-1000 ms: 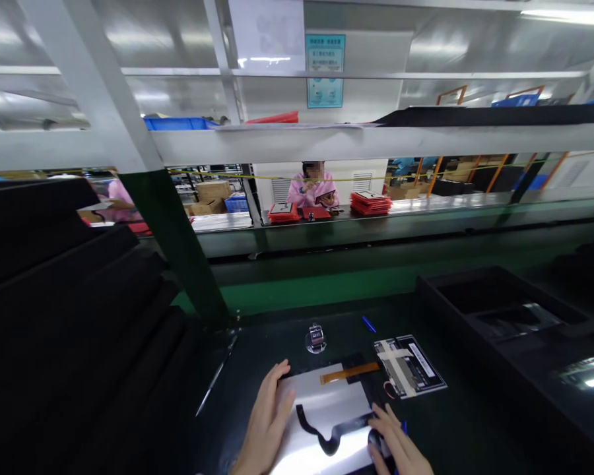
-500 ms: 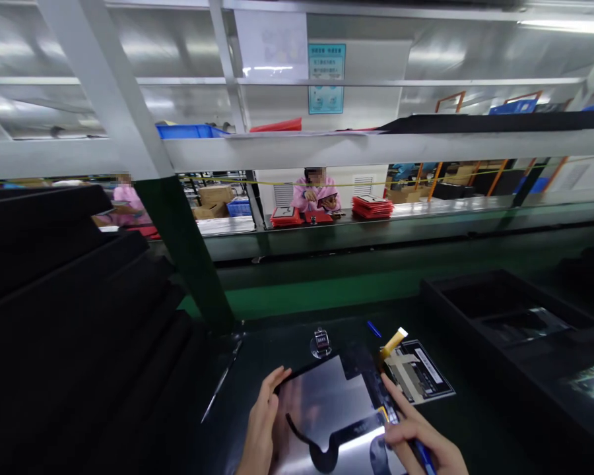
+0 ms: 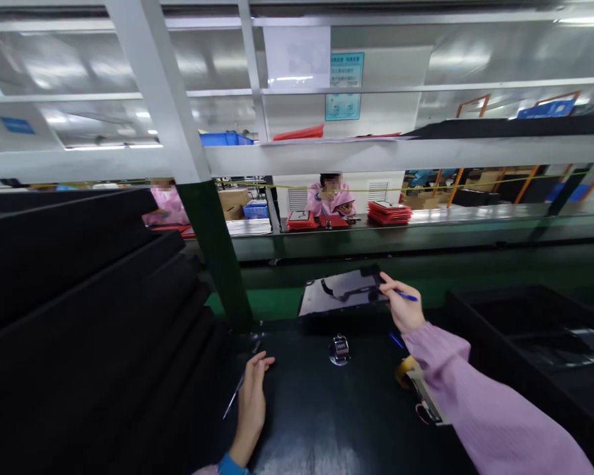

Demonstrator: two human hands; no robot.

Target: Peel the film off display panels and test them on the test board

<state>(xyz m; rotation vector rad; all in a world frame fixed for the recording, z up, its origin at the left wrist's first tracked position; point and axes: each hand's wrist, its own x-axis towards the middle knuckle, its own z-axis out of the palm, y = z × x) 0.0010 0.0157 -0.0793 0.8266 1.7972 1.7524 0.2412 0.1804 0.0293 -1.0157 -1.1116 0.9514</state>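
Note:
My right hand (image 3: 403, 305) is stretched forward, pinching a display panel (image 3: 344, 289) by its right edge and holding it up over the far side of the bench. The panel has a silver face with black tape strips and a dark border. A blue pen (image 3: 406, 296) is tucked in the same hand. My left hand (image 3: 253, 389) hovers low over the bench with its fingers apart and nothing in them. Beside it lies a slender metal tool (image 3: 232, 400), partly hidden by the hand. A small chrome tally counter (image 3: 340, 349) stands between my hands.
Under my right sleeve, a small labelled part (image 3: 428, 396) with a yellow ribbon cable (image 3: 404, 369) is partly hidden. Black foam trays (image 3: 79, 264) are stacked at left; another black tray (image 3: 505, 343) lies at right. A green post (image 3: 215, 257) rises ahead. A co-worker (image 3: 331, 194) sits opposite.
The display panel has been lifted forward and away from me by my right hand. My left hand has let go of it and moved left, beside the metal tool. The view has shifted slightly.

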